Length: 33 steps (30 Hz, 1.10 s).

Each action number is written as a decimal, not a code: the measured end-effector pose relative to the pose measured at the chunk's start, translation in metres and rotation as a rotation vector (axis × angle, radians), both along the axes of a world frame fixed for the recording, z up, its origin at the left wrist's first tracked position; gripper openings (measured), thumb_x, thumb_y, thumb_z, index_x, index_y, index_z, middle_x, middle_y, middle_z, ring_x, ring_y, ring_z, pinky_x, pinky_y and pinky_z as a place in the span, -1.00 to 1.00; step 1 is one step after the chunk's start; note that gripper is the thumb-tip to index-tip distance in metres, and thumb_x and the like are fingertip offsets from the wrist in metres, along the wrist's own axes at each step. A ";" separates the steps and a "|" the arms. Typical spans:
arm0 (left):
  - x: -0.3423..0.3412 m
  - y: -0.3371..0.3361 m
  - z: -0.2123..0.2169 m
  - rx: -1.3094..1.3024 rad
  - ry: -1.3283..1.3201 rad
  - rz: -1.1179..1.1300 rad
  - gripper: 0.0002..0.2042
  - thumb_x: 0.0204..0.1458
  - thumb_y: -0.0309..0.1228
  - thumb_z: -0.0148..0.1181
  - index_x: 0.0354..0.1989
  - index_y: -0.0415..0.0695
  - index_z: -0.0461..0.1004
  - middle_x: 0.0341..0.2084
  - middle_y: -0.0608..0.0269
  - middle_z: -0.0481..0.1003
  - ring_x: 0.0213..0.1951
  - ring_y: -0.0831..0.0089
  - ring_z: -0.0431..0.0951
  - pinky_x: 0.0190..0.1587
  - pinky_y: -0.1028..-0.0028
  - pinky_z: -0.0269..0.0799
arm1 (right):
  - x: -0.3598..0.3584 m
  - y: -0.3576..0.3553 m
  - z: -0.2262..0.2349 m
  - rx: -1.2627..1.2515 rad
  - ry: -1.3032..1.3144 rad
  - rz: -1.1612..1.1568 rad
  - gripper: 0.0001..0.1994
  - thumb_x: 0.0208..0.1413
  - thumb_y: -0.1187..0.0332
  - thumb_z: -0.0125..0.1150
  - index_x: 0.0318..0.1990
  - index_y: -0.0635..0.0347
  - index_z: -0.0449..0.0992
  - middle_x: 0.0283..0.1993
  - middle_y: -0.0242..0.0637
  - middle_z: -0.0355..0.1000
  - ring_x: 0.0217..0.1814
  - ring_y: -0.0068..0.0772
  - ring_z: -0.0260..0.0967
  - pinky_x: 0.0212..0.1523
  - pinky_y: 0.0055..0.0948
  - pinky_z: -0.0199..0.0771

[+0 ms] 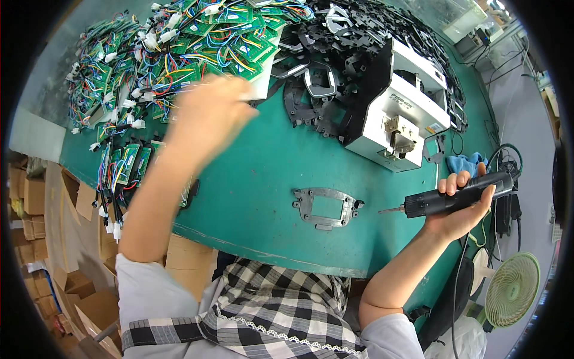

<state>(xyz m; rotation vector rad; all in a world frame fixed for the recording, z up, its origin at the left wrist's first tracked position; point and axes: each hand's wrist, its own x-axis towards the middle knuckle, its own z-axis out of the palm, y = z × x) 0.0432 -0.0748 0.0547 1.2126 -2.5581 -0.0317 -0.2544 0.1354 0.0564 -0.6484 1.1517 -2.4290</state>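
Note:
My right hand [455,224] is wrapped round a black electric screwdriver [433,203], held level above the table with its bit pointing left. Left of that bit a dark plastic frame [305,207] with a rectangular opening lies flat on the green table [257,197]. My left hand [209,116] is smeared by motion beside the heap of green circuit boards [251,49] with coloured wires and white plugs. Its fingers look bent, but whether anything is in them cannot be made out.
A white and black screw feeder [376,133] stands right of centre. Behind it are heaped black plastic frames [308,107]. More wired boards [128,164] lie at the table's left edge. A blue cloth [465,163] and a green fan [512,289] are at the right, cardboard boxes [34,197] at the left.

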 end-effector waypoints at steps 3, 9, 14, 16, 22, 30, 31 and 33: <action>0.068 -0.054 0.009 -0.236 -0.276 0.197 -0.46 -0.25 -0.37 0.41 0.01 -0.08 0.41 -0.13 0.19 0.50 -0.03 0.20 0.48 -0.01 0.26 0.41 | 0.001 -0.002 0.002 0.011 -0.012 0.002 -0.52 0.24 -0.01 -0.04 0.12 0.17 0.26 -0.46 -0.29 0.30 -0.58 -0.49 0.21 -0.56 -0.46 0.28; 0.105 -0.095 -0.004 -0.044 0.058 0.119 -0.70 -0.01 -0.31 0.23 -0.10 -0.11 0.44 -0.24 0.15 0.49 -0.09 0.17 0.50 -0.06 0.26 0.37 | 0.003 -0.004 -0.003 0.005 -0.015 0.060 -0.53 0.24 -0.02 -0.04 0.11 0.14 0.27 -0.45 -0.27 0.30 -0.57 -0.48 0.21 -0.53 -0.43 0.29; 0.098 -0.098 -0.001 -0.024 -0.090 0.043 -0.76 -0.01 -0.37 0.23 -0.18 -0.15 0.42 -0.35 0.16 0.46 -0.22 0.20 0.50 -0.15 0.32 0.35 | 0.000 -0.003 -0.005 -0.006 -0.035 0.063 -0.51 0.22 -0.01 0.01 0.11 0.19 0.28 -0.41 -0.24 0.29 -0.53 -0.46 0.19 -0.49 -0.44 0.27; 0.106 -0.105 -0.007 -0.150 0.194 0.104 -0.78 0.04 -0.35 0.23 -0.20 -0.16 0.42 -0.37 0.20 0.47 -0.31 0.34 0.49 -0.20 0.35 0.35 | 0.002 -0.004 -0.005 -0.013 -0.036 0.053 -0.51 0.22 -0.02 0.01 0.11 0.16 0.28 -0.41 -0.25 0.29 -0.53 -0.46 0.20 -0.50 -0.44 0.28; 0.053 -0.042 0.028 -0.192 0.693 0.109 -0.81 0.14 -0.36 0.17 -0.11 -0.13 0.49 -0.34 0.33 0.53 -0.35 0.59 0.47 -0.29 0.54 0.37 | 0.007 -0.008 -0.002 -0.004 0.012 -0.031 -0.53 0.23 0.00 0.00 0.12 0.12 0.23 -0.49 -0.28 0.32 -0.59 -0.41 0.28 -0.52 -0.35 0.36; -0.042 0.091 -0.052 0.467 0.157 -0.524 -0.78 0.02 -0.37 0.23 -0.18 -0.15 0.45 -0.34 0.18 0.48 -0.35 0.21 0.50 -0.31 0.30 0.41 | 0.011 -0.044 0.039 -0.088 0.482 -0.157 -0.45 0.15 -0.03 0.10 0.11 0.17 0.17 -0.48 -0.21 0.36 -0.57 -0.35 0.31 -0.49 -0.28 0.39; -0.045 0.093 -0.056 0.408 0.102 -0.519 -0.76 0.01 -0.32 0.23 -0.18 -0.14 0.45 -0.32 0.21 0.48 -0.33 0.21 0.49 -0.28 0.28 0.39 | 0.013 -0.054 0.044 -0.133 0.531 -0.216 -0.44 0.13 0.03 0.15 0.08 0.28 0.17 -0.54 -0.18 0.35 -0.65 -0.37 0.31 -0.58 -0.36 0.41; -0.048 0.095 -0.052 0.209 0.084 -0.514 -0.71 -0.01 -0.26 0.23 -0.16 -0.13 0.45 -0.28 0.25 0.48 -0.25 0.23 0.47 -0.18 0.24 0.35 | 0.015 -0.067 0.048 -0.211 0.599 -0.249 -0.42 0.09 0.10 0.24 0.03 0.40 0.16 -0.61 -0.15 0.35 -0.74 -0.41 0.30 -0.68 -0.45 0.42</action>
